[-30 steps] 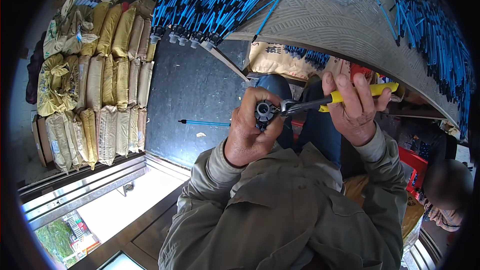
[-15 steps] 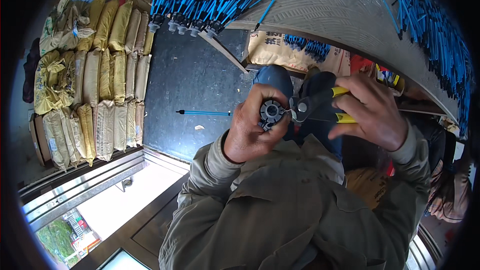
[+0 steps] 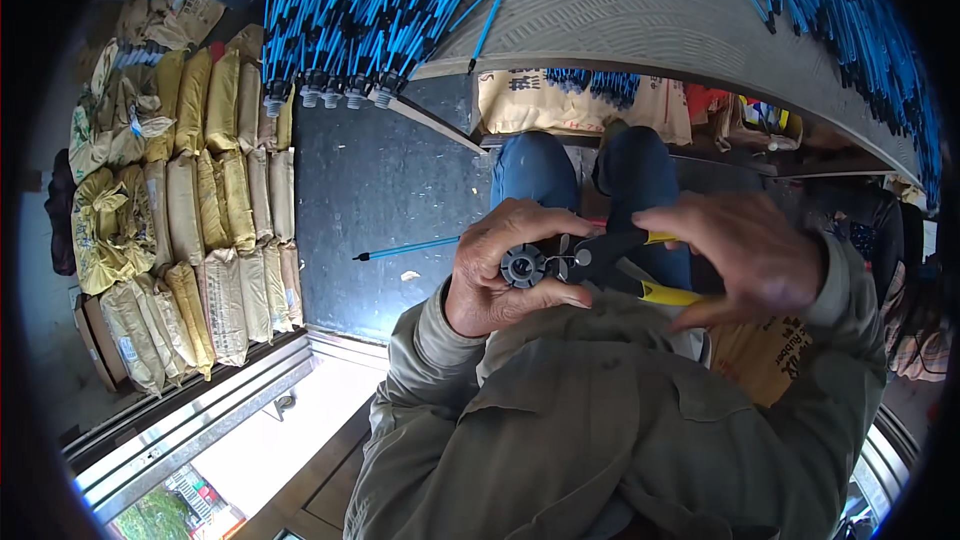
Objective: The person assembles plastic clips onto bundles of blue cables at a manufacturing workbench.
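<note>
My left hand is wrapped around a grey ribbed round plastic fitting, its end face turned up. A blue rod with a black tip sticks out leftward from beneath that hand; whether it joins the fitting is hidden. In my right hand are pliers with black and yellow handles, held spread apart. Their metal jaws meet the right side of the fitting, between my left thumb and forefinger. A thin bit of wire seems to show there, too small to make out fully. The right fingers are partly blurred.
Bundles of blue rods with black joints lie on the patterned tabletop ahead, with more rods at far right. Stacked yellow and tan sacks stand left on the dark floor. A printed sack lies under the table.
The whole view has shifted. My right hand and the pliers sit lower, with more of the yellow lower handle showing. The left hand still grips the fitting, and the jaws stay beside it.
</note>
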`<state>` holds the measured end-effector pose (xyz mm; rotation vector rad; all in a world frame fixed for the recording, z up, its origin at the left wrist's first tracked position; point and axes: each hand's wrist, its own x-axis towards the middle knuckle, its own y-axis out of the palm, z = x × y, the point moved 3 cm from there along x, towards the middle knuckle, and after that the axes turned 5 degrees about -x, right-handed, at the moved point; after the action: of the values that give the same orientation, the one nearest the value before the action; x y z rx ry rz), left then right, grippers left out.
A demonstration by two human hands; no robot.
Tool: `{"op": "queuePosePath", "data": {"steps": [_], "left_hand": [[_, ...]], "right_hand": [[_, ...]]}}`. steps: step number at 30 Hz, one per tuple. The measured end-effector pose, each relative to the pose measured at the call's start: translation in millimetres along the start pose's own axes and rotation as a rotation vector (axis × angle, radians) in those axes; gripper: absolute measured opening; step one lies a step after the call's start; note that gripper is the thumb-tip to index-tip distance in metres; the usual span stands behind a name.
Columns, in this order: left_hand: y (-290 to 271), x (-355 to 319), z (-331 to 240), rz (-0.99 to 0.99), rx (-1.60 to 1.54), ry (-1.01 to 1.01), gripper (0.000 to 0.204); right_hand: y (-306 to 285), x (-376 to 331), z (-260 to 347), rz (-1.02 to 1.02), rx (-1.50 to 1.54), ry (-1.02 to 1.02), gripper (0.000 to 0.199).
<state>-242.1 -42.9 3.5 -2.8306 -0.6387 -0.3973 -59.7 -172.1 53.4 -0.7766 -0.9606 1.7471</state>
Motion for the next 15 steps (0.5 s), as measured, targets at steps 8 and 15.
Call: {"op": "queuePosePath", "data": {"steps": [8,15], "left_hand": [[-6.7,14.9,1.9,0.14,-0.14,-0.084,0.065],[-2.2,16.3,7.7,0.204,-0.134,0.003,0.064]], "right_hand": [[29.0,-9.1,-35.0,0.658,1.441,0.203,0.064],[6.0,-9.5,-24.7,0.309,1.003,0.037,0.047]]}}
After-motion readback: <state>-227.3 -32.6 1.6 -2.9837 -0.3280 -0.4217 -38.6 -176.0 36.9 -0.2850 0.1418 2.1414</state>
